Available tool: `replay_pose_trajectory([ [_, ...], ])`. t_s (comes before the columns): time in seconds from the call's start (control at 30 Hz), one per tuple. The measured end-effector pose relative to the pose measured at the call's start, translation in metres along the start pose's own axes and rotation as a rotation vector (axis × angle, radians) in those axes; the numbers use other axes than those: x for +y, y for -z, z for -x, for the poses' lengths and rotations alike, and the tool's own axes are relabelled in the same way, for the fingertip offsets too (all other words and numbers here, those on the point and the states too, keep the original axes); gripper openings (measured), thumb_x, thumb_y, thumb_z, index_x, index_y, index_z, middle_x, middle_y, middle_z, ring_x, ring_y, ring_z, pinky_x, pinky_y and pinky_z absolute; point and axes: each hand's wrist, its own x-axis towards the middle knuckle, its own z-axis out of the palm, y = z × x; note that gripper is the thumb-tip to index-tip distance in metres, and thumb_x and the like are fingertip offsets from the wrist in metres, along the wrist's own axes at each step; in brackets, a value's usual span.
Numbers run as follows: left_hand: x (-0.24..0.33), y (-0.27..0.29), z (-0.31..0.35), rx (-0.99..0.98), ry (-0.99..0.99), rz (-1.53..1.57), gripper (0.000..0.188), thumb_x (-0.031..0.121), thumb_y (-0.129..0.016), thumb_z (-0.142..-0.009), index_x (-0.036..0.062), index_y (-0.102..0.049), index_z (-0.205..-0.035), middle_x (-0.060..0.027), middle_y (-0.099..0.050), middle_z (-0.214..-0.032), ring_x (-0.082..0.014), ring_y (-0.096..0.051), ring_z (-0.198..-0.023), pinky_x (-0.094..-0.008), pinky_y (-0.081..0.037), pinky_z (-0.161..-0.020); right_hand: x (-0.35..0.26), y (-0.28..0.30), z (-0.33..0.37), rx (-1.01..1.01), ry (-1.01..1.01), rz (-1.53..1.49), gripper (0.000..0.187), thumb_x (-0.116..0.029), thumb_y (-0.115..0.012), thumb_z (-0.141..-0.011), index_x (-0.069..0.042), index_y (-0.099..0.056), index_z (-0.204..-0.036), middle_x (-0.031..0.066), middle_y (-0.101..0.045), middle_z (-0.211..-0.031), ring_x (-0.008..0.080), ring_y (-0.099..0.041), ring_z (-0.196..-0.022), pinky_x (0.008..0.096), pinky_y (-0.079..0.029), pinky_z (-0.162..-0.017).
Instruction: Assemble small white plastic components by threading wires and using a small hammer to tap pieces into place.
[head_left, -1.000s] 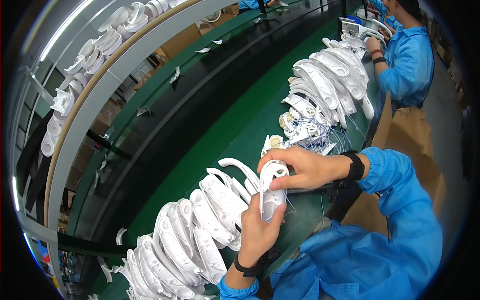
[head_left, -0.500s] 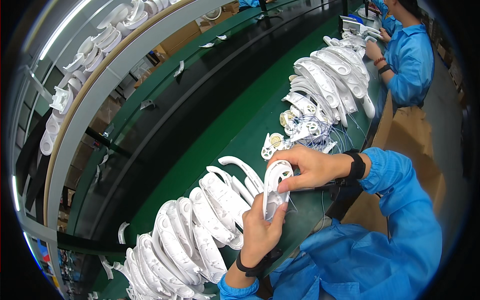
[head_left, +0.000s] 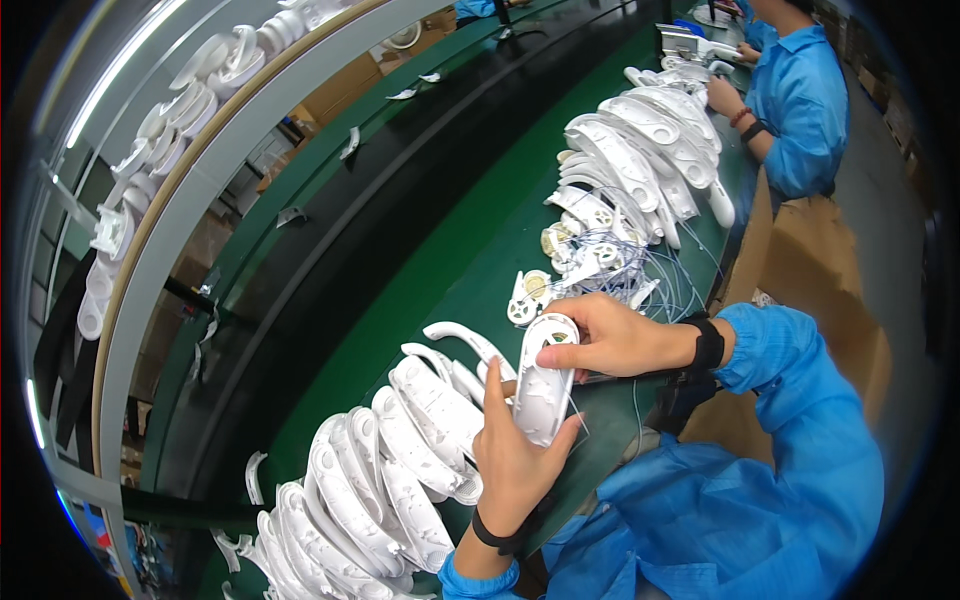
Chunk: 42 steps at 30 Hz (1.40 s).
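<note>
A long white plastic shell (head_left: 543, 405) with a round spoked opening at its upper end is held tilted over the bench edge. My right hand (head_left: 612, 335) is closed on that upper end, its thumb across the front beside the opening. Around the lower end is my left hand (head_left: 515, 455), cradling it loosely, with the index finger straight and the thumb spread along the other side. Fingers behind the shell are partly hidden. A thin wire (head_left: 583, 420) hangs beside the shell. Just beyond the right hand lie small white round parts (head_left: 535, 287) with blue wires (head_left: 660, 262).
Curved white shells (head_left: 350, 490) lie in a row at lower left, and more shells (head_left: 640, 150) are piled farther up the green bench (head_left: 470, 290). A co-worker in blue (head_left: 800, 105) stands at the far right. A cardboard box (head_left: 820, 270) stands right of the bench; a shelf rail (head_left: 190, 180) curves at left.
The shell has turned more upright, with its inner face more in view. My left fingers have loosened and spread at its lower end. The right hand keeps its grip; the view has shifted slightly.
</note>
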Motion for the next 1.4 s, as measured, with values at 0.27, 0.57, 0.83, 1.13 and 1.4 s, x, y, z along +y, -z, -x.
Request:
replay_pose_trajectory([
  [0.27,-0.008,0.019,-0.002,0.164,-0.182,0.002,0.068,0.002,-0.067,-0.074,-0.0007,-0.045,-0.138,-0.0176,-0.054,-0.109,-0.0324,-0.058,-0.095,-0.0397,-0.05,-0.079,0.041,0.021,0.032,0.114,0.104,0.159,0.032,-0.023,-0.063,-0.092,-0.002,-0.059,-0.117,0.0079,-0.065,-0.093,0.0153,-0.064,-0.08,0.0307,-0.052,-0.066],
  [0.57,-0.007,0.037,0.002,0.276,-0.016,0.937,0.063,0.044,-0.05,-0.095,-0.0118,-0.035,-0.119,-0.0168,-0.049,-0.096,-0.0171,-0.055,-0.055,-0.0246,-0.049,-0.041,0.09,0.069,0.039,-0.11,0.643,1.488,0.034,-0.016,-0.057,-0.084,-0.012,-0.06,-0.118,0.0059,-0.058,-0.119,0.0259,-0.049,-0.121,0.0446,-0.034,-0.109],
  [0.83,0.0,0.034,0.002,0.206,-0.039,0.926,0.061,0.043,-0.049,-0.095,-0.0118,-0.036,-0.117,-0.0172,-0.049,-0.095,-0.0177,-0.055,-0.056,-0.0257,-0.049,-0.04,0.1,0.108,0.034,-0.035,0.598,1.585,0.039,-0.016,-0.054,-0.084,-0.015,-0.061,-0.123,0.0049,-0.059,-0.122,0.026,-0.049,-0.122,0.0442,-0.034,-0.109],
  [1.13,0.011,0.043,0.013,0.233,-0.097,1.518,0.057,0.041,-0.056,-0.093,-0.0107,-0.038,-0.108,-0.0166,-0.051,-0.08,-0.0251,-0.057,-0.054,-0.0349,-0.052,-0.041,0.081,0.049,0.098,0.011,0.529,1.246,0.029,-0.023,-0.065,-0.081,-0.012,-0.062,-0.107,0.0018,-0.057,-0.094,0.0197,-0.057,-0.087,0.0328,-0.045,-0.076],
  [1.4,0.002,0.056,0.084,0.03,0.304,0.693,0.065,0.03,-0.069,-0.08,-0.0035,-0.045,-0.131,-0.0236,-0.054,-0.117,-0.0309,-0.06,-0.088,-0.0434,-0.052,-0.073,0.112,0.031,0.128,0.097,0.289,1.358,0.025,-0.03,-0.065,-0.084,-0.007,-0.057,-0.092,0.0061,-0.052,-0.084,0.0208,-0.059,-0.078,0.0336,-0.046,-0.059],
])
